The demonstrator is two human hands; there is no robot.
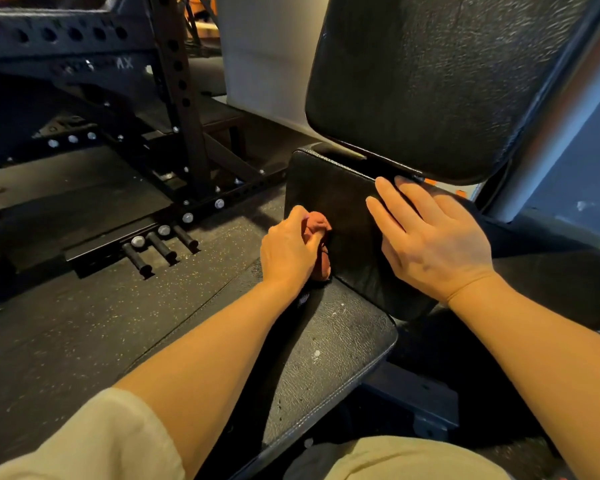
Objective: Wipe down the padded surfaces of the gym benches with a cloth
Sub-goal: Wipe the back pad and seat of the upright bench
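left hand [289, 248]: fingers curled round orange cloth [320, 227], pressed against bench pad [340, 202];
right hand [430, 237]: fingers straight, flat on pad

Speckled black rubber floor [84, 323], black perforated steel rack [174, 81], pale wall [264, 64]

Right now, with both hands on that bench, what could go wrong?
The bunched reddish cloth gripped by the left hand touches little of the black lower back pad, so patches may get missed. The right hand has fingertips near the gap under the black upper back pad; they might get pinched. White flecks on the cracked black seat pad may resist wiping.
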